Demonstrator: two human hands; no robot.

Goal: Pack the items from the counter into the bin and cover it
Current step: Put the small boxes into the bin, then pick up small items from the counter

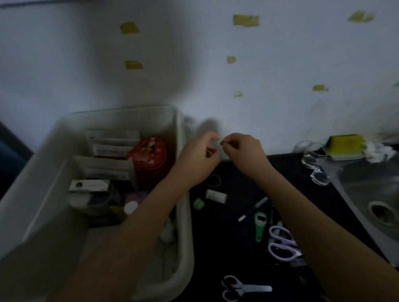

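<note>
In the head view, the left hand [198, 161] and right hand [243, 151] are raised close together above the dark counter [225, 238], just right of the white bin [185, 221]. Fingers of both are curled as if pinching something small between them; what is held cannot be told. Boxes [106, 167] and a red tin [149, 162] are seen inside the bin; their print is too blurred to be read. Scissors [245, 288] are left on the counter.

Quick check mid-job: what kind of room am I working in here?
Most likely a home kitchen: a steel sink is set into the dark counter, with a yellow sponge by the wall behind it. The white bin sits at the counter's left.
</note>
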